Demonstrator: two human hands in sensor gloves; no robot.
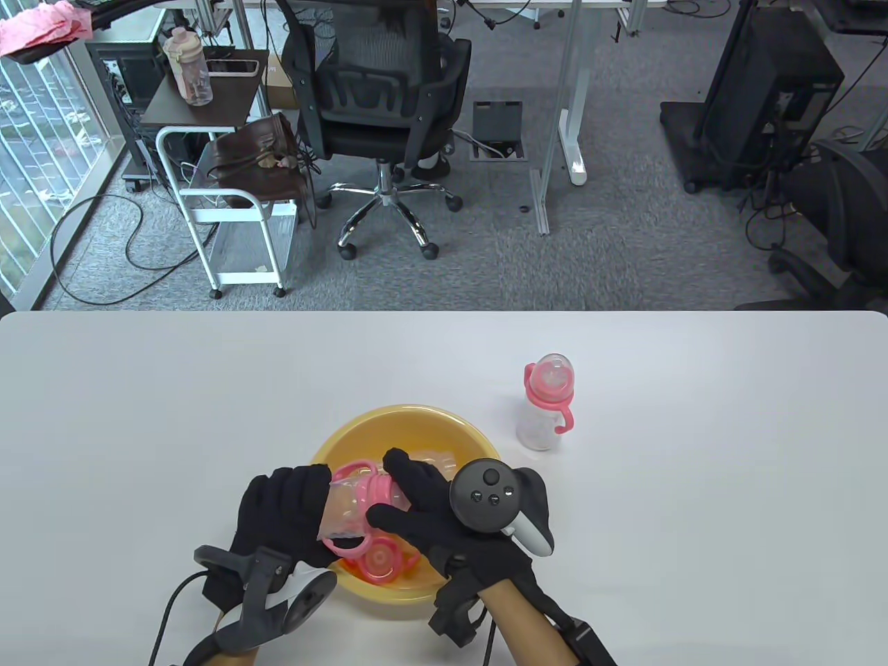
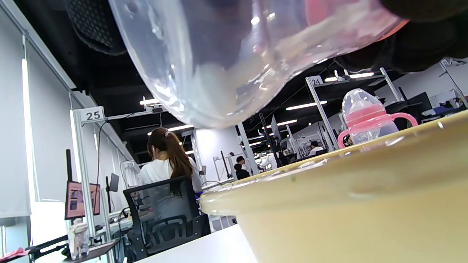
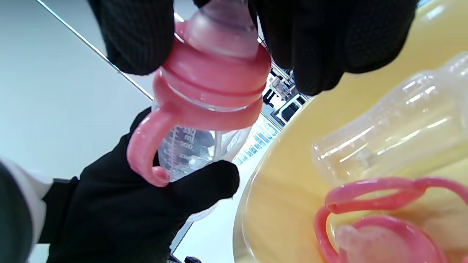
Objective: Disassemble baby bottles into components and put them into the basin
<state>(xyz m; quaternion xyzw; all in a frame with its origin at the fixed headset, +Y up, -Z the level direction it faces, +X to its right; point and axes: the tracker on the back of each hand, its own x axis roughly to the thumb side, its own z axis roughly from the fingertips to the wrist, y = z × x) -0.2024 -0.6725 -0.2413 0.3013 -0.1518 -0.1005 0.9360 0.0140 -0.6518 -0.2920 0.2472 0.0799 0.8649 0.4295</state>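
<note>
- While both gloved hands meet over the near half of the yellow basin (image 1: 326, 444), the left hand (image 1: 284, 517) has its fingers curled round the clear body of a baby bottle (image 1: 347, 510), which lies tilted on its side above the basin.
- The right hand (image 1: 430, 510) grips the same bottle at its top end: in the right wrist view its fingers (image 3: 329, 44) pinch the pink collar (image 3: 215, 87) and the teat from either side, with the collar's pink handle (image 3: 144, 148) curling down toward the left hand's thumb (image 3: 204, 182).
- Inside the basin, beneath the held bottle, lies a pink handle ring with a teat part (image 1: 378, 558), at the basin's near side.
- Beside it in the basin rests a clear, empty bottle body (image 3: 395, 124) on its side.
- A tracker (image 1: 496, 503) sits on the back of the right hand, over the basin's right rim.
- Beyond the basin to its right, apart from it, a second baby bottle (image 1: 544, 402) stands upright on the white table (image 1: 694, 485), whole, with its clear cap and pink handles on.
- Past the table's far edge from the basin stand an office chair (image 1: 378, 104) and a white cart (image 1: 229, 215).
</note>
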